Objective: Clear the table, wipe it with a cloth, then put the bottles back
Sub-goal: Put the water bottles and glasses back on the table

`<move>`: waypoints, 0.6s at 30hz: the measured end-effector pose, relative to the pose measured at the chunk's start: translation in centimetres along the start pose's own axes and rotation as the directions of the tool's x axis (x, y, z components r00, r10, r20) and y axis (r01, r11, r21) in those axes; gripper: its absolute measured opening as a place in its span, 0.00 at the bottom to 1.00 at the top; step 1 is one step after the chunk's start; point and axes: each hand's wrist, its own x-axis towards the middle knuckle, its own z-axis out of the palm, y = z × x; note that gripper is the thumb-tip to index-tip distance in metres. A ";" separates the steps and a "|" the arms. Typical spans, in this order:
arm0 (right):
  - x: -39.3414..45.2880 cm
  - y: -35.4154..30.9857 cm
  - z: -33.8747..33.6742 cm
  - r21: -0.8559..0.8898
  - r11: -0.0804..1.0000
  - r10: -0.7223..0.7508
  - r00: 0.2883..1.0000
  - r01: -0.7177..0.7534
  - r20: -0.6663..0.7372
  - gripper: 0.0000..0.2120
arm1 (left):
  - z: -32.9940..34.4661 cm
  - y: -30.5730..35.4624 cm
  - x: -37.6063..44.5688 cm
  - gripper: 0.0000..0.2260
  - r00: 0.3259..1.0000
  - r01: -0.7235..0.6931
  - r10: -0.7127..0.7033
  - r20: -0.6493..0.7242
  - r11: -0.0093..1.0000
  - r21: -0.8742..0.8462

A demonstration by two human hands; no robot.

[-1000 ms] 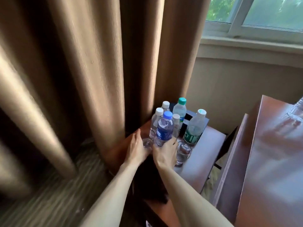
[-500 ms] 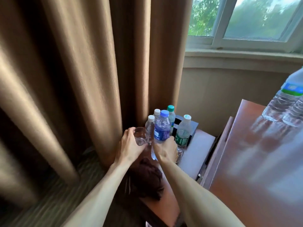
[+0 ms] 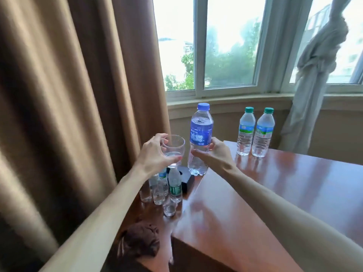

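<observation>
1. Left hand (image 3: 157,154): fingers curled round a clear glass (image 3: 173,149), held in the air left of the bench (image 3: 275,203).
2. Right hand (image 3: 215,154): thumb and fingers grip the lower body of the blue bottle (image 3: 200,138), which is upright with its base just above the bench's near-left edge; whether it touches the wood cannot be told.
3. Two green-capped bottles (image 3: 254,132) stand upright, side by side and almost touching, at the far edge of the bench, below the window (image 3: 216,46).
4. A lower side table (image 3: 149,211), left of the bench and against the brown curtain (image 3: 68,114), carries a cluster of small bottles (image 3: 165,187), a second glass (image 3: 170,207) in front of them, and a black box (image 3: 186,183) behind.
5. A dark brown cloth (image 3: 140,240) lies bunched at the side table's near end.
6. A knotted grey curtain (image 3: 318,65) hangs at the window's right.
</observation>
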 end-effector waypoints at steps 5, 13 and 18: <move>-2.9 6.0 -8.3 -0.055 0.998 0.017 0.994 -0.023 -0.112 0.13 | 8.7 6.6 0.3 0.39 0.994 -0.054 0.067 0.091 0.989 -0.140; -4.9 13.6 -14.9 -0.112 0.972 0.164 0.936 -0.208 -0.310 0.26 | 21.0 11.1 -0.4 0.37 0.977 0.021 0.034 0.211 0.967 -0.253; -4.8 15.8 -15.2 -0.111 0.970 0.172 0.929 -0.218 -0.328 0.20 | 23.6 11.1 -0.8 0.32 0.972 0.058 0.000 0.235 0.970 -0.238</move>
